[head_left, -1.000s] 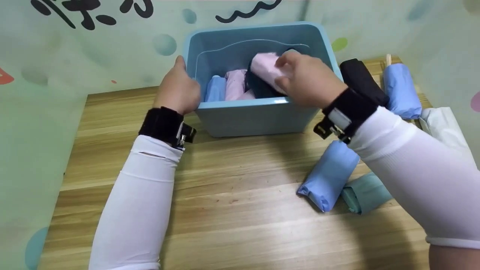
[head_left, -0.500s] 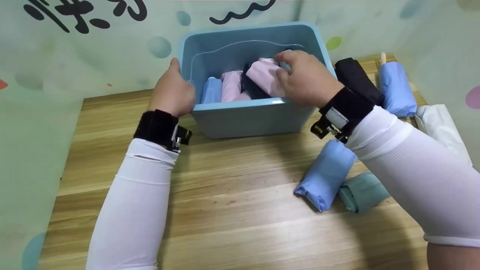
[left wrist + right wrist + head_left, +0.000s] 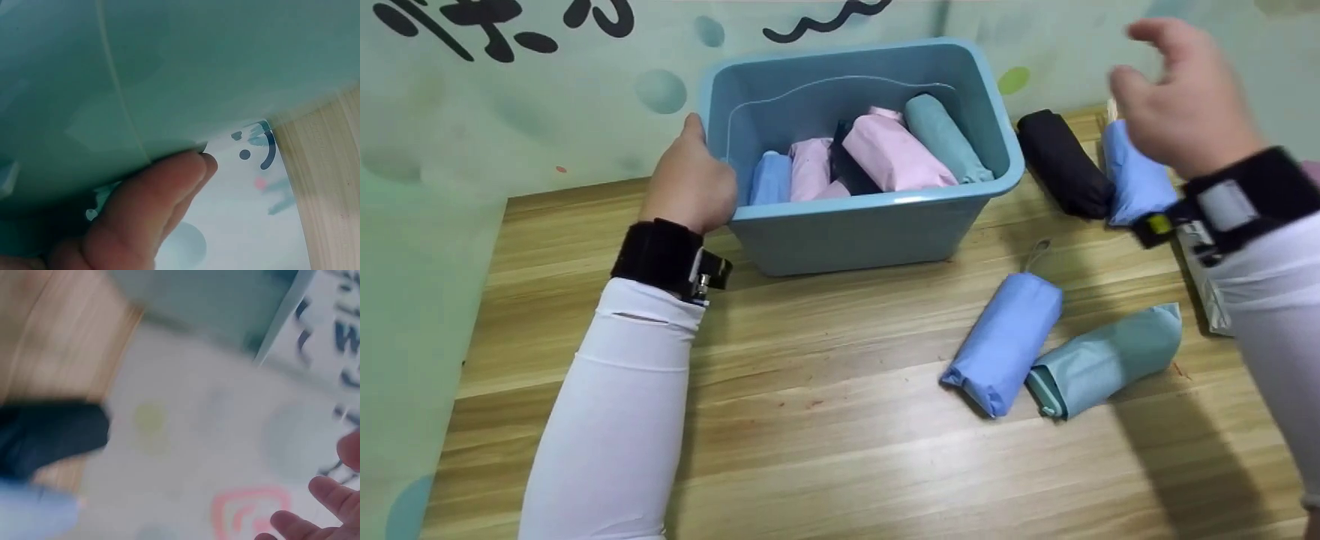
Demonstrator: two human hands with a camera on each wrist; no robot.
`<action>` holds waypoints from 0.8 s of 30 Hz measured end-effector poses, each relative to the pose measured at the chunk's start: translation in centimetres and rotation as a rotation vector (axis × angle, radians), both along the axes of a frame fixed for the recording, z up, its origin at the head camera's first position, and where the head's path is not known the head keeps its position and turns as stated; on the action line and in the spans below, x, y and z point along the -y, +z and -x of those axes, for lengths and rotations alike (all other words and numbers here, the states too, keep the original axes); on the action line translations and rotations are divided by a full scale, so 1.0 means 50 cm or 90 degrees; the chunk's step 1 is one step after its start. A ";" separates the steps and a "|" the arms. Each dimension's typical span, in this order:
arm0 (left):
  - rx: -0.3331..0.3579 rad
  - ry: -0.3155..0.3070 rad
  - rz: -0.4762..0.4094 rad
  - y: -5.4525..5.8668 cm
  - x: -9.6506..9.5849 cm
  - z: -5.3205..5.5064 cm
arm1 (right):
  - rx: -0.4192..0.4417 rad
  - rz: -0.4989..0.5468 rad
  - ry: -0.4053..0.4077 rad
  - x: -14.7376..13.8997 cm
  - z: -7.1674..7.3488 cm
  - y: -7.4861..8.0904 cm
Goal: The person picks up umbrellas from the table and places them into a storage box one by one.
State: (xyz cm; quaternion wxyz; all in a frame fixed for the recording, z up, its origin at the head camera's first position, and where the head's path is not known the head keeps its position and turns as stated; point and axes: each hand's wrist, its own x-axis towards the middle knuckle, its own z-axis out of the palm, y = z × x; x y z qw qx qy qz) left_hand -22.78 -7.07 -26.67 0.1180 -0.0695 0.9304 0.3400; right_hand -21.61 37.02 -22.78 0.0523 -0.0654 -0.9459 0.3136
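Note:
My left hand (image 3: 690,180) grips the left rim of a light blue plastic bin (image 3: 847,240); in the left wrist view its fingers (image 3: 152,197) lie against the bin wall (image 3: 185,67). Inside the bin, a pink folded umbrella (image 3: 896,154) leans beside a teal one (image 3: 949,139). Farther left in it are a dark one (image 3: 851,161), another pink one (image 3: 811,169) and a blue one (image 3: 771,180). Raised at the right, my right hand (image 3: 1192,105) holds nothing, thumb and forefinger apart. Below it a blue folded umbrella (image 3: 1136,180) lies next to a black one (image 3: 1065,165).
On the wooden table (image 3: 810,450), a blue folded umbrella (image 3: 1005,337) with a loop and a teal one (image 3: 1110,360) lie in front of the bin. A white one (image 3: 1204,277) is partly hidden by the right forearm. A patterned wall (image 3: 585,127) stands behind.
My right hand has let go of the pink umbrella in the bin and moved out to the right, above the blue umbrella. The left hand stays on the rim.

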 end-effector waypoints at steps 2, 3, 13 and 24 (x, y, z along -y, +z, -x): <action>0.002 0.002 0.000 0.001 0.000 0.000 | 0.010 -0.040 -0.011 -0.031 -0.004 -0.004; 0.002 0.003 -0.003 0.001 0.000 0.001 | 0.009 -0.061 -0.015 -0.042 -0.008 -0.007; -0.011 -0.010 0.005 -0.005 0.000 0.000 | 0.145 -0.202 -0.022 -0.128 -0.027 -0.034; -0.003 0.003 -0.006 -0.004 -0.006 0.002 | 0.338 -0.276 0.058 -0.243 -0.056 -0.108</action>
